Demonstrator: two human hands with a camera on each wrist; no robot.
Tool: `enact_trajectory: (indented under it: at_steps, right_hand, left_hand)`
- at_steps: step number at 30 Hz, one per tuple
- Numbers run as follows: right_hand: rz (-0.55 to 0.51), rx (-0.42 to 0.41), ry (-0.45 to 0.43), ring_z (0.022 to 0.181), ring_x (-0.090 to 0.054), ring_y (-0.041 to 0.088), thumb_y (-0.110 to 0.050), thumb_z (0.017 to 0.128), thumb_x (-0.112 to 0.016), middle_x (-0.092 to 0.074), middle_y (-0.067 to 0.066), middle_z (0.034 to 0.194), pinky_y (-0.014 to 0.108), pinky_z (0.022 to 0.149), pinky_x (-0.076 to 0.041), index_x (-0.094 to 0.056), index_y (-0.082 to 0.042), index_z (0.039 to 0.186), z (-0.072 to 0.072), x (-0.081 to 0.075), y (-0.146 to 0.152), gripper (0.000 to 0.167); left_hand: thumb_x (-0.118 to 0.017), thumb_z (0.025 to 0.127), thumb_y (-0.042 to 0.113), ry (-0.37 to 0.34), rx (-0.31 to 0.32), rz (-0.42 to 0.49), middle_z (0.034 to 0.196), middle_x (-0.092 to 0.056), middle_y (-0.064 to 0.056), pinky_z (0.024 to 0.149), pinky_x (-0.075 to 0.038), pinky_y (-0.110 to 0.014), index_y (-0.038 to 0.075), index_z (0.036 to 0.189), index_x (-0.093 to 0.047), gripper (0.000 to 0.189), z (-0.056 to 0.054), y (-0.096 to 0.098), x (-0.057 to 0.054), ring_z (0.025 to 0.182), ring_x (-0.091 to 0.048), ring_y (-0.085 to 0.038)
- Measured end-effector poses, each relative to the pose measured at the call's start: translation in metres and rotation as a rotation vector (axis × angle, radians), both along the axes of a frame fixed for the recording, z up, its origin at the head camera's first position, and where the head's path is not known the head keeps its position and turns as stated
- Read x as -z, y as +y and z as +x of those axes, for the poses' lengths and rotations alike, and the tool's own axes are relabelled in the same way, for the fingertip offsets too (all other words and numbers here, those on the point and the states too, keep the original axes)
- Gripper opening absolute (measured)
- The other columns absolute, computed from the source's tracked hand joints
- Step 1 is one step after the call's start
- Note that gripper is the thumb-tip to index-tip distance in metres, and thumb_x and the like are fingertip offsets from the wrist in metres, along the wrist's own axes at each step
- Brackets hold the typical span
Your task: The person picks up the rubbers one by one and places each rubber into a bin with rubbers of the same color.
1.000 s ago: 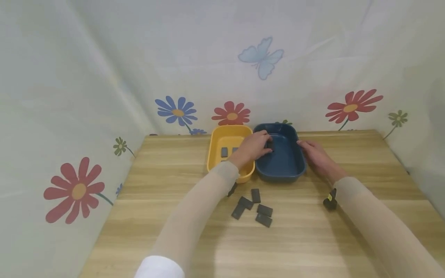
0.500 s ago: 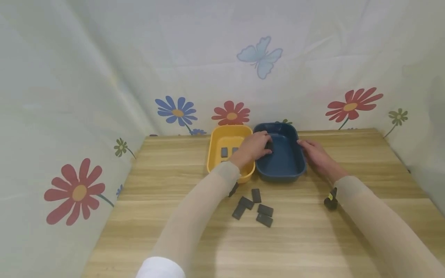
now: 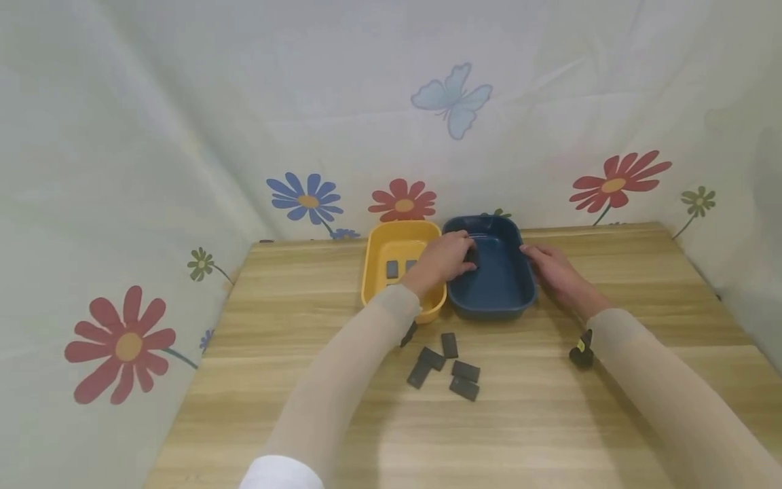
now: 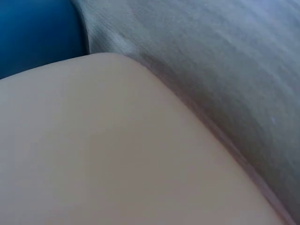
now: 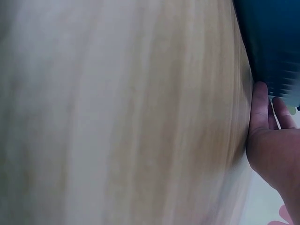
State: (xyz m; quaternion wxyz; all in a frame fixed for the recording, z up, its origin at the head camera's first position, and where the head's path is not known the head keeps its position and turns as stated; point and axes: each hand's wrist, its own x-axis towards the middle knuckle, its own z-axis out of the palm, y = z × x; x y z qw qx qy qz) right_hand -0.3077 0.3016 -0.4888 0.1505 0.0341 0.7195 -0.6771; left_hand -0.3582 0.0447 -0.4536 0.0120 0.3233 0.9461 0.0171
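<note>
My left hand (image 3: 444, 258) reaches over the left side of the blue bin (image 3: 495, 307), its fingers curled and its thumb below them. Between fingertips and thumb a dark rectangular tile (image 3: 471, 256) shows in part; the hand hides the rest. My right hand (image 3: 557, 273) rests against the bin's outer right side, thumb tip at the rim. In the right wrist view this hand (image 5: 276, 136) lies low, with straight fingers along the blue wall. Skin fills most of the left wrist view, where no fingers show.
A yellow bin (image 3: 369, 268) stands left of the blue one with several grey tiles (image 3: 392, 269) in it, partly behind the left wrist. Several dark tiles (image 3: 466, 371) lie on the wooden table (image 3: 525, 428) in front. A flowered cloth (image 3: 342, 122) hangs behind.
Both hands keep their places at the blue bin. The dark tile shows less between the left fingers than a second ago. The view has shifted very slightly.
</note>
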Motion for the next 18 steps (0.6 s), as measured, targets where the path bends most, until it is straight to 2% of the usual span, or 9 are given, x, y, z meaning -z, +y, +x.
enact_trajectory:
  at_steps: [6, 10, 18]
  right_hand:
    - [-0.017, 0.021, 0.015, 0.110, -0.062, 0.005, -0.037, 0.114, -0.048, -0.052, 0.016, 0.144, 0.019, 0.092, -0.056, -0.038, 0.008, 0.156, 0.0002, 0.0020, -0.0003, 0.063]
    - [-0.016, 0.023, 0.024, 0.110, -0.063, 0.005, -0.037, 0.114, -0.049, -0.058, 0.010, 0.137, 0.019, 0.092, -0.056, -0.039, 0.009, 0.155, 0.0011, 0.0018, -0.0011, 0.062]
    - [-0.008, 0.020, 0.032, 0.110, -0.063, 0.006, -0.039, 0.113, -0.050, -0.060, 0.008, 0.134, 0.021, 0.091, -0.057, -0.040, 0.009, 0.154, 0.0029, -0.0006, -0.0031, 0.064]
  left_hand:
    - [-0.075, 0.099, 0.046, -0.004, 0.013, -0.024, 0.129, -0.063, 0.000, 0.103, -0.053, -0.030, 0.019, 0.137, -0.069, 0.047, 0.0000, 0.0002, -0.0005, 0.114, -0.060, -0.016]
    - [-0.075, 0.099, 0.046, 0.006, 0.014, -0.020, 0.127, -0.063, 0.000, 0.103, -0.053, -0.030, 0.019, 0.135, -0.070, 0.046, 0.0015, -0.0003, -0.0011, 0.113, -0.061, -0.015]
    - [-0.078, 0.096, 0.045, -0.002, 0.037, -0.024, 0.123, -0.065, 0.001, 0.100, -0.053, -0.029, 0.018, 0.133, -0.072, 0.046, 0.0026, -0.0009, -0.0057, 0.110, -0.061, -0.015]
